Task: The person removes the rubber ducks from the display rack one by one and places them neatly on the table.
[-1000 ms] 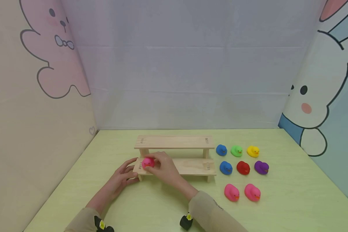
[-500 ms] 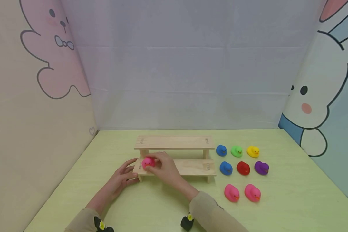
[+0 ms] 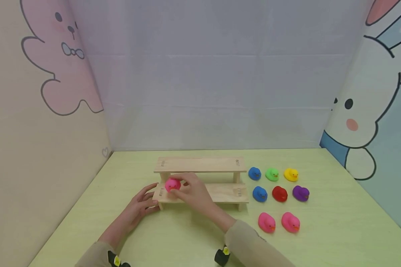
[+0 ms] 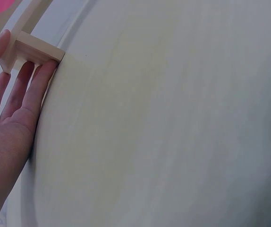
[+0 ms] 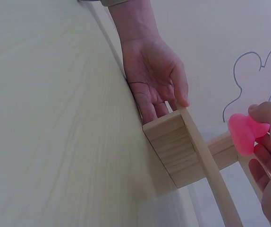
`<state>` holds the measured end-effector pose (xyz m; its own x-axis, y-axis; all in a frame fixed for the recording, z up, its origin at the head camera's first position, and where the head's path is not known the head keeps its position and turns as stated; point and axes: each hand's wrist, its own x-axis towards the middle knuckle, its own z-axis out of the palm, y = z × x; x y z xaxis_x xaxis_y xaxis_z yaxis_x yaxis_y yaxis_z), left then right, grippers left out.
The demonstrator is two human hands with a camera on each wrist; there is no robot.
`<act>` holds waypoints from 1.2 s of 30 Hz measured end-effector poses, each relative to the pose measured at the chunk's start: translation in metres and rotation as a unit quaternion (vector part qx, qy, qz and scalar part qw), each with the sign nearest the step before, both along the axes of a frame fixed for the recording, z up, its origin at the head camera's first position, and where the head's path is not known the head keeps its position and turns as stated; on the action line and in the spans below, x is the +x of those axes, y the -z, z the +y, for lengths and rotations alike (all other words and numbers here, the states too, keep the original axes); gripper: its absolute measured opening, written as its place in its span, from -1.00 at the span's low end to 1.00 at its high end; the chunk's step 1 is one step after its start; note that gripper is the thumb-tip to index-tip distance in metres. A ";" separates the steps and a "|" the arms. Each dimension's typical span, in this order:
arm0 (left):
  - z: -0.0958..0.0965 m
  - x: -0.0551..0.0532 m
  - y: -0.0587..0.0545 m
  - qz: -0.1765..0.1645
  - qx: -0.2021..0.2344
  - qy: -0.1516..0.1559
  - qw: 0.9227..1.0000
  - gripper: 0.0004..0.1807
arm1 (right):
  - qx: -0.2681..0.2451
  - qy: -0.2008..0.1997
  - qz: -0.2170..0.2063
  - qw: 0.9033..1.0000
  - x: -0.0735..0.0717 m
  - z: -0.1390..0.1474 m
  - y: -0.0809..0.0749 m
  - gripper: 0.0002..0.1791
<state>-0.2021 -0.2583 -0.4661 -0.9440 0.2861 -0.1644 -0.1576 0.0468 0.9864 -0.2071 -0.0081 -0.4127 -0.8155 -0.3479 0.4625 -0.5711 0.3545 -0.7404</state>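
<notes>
Between the thumb and fingers of my right hand (image 3: pixel 196 193) is a pink rubber duck (image 3: pixel 172 185), held just over the left end of the lower board of a two-step wooden shelf (image 3: pixel 217 193). The right wrist view shows a gap between the duck (image 5: pixel 242 135) and that board (image 5: pixel 211 172). My left hand (image 3: pixel 138 210) is at the shelf's left end. Its fairly straight fingers touch the end leg (image 4: pixel 38 49), and the thumb lies at the board's edge. Part of the duck is hidden behind the right fingers.
Right of the shelf, rubber ducks stand in rows on the table (image 3: pixel 334 207): blue (image 3: pixel 254 173), green (image 3: pixel 272 174) and yellow (image 3: pixel 291 174) at the back; blue (image 3: pixel 260 194), red (image 3: pixel 279 194) and purple (image 3: pixel 300 193) in the middle; two pink ones (image 3: pixel 266 222) in front.
My right hand has risen slightly and shifted a little to the right with the pink rubber duck. My left hand stays at the shelf's end. The head view has shifted slightly.
</notes>
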 end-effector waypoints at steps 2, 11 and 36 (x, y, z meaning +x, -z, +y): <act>0.000 0.000 0.000 -0.001 -0.002 -0.001 1.000 -0.23 | -0.002 -0.001 0.003 1.000 0.001 0.004 -0.003 -0.56; 0.000 -0.001 -0.001 -0.005 -0.001 0.001 1.000 -0.21 | -0.007 0.005 0.013 1.000 0.007 0.020 -0.007 -0.55; -0.001 0.000 0.000 0.003 0.007 0.009 1.000 -0.19 | -0.009 0.028 0.036 0.999 0.037 0.092 -0.015 -0.54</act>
<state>-0.2021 -0.2590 -0.4666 -0.9395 0.3053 -0.1556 -0.1519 0.0358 0.9877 -0.1703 0.0840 -0.3980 -0.7978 -0.2928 0.5271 -0.6029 0.3741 -0.7047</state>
